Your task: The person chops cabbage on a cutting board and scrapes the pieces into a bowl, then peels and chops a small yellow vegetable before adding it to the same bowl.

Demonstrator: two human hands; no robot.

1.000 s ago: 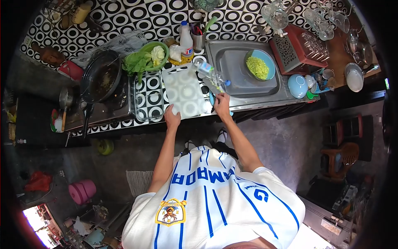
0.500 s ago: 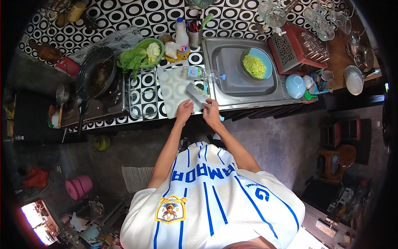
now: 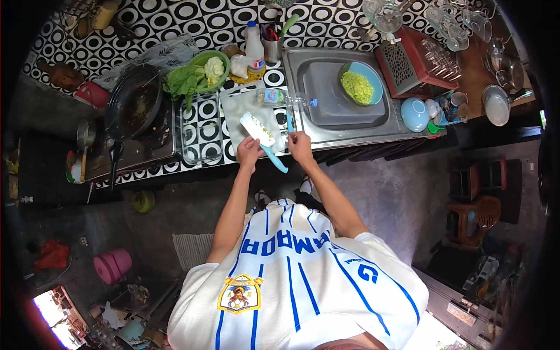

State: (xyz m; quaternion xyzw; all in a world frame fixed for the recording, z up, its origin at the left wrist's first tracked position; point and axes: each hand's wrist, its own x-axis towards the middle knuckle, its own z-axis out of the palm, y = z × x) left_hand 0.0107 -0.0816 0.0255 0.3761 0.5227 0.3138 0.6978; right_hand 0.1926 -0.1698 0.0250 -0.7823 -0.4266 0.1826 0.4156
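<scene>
swung over to the left hand's narrow pinch, the cleaver needs fingers clear of its edge; whether the right hand's grip holds anything, i cannot tell.

One clear bottle and one white bottle make two in all. One left blue bowl and one right blue bowl make two as well. There is one broad knife, one cutting board, one black pan, one green basket and one sink.
</scene>
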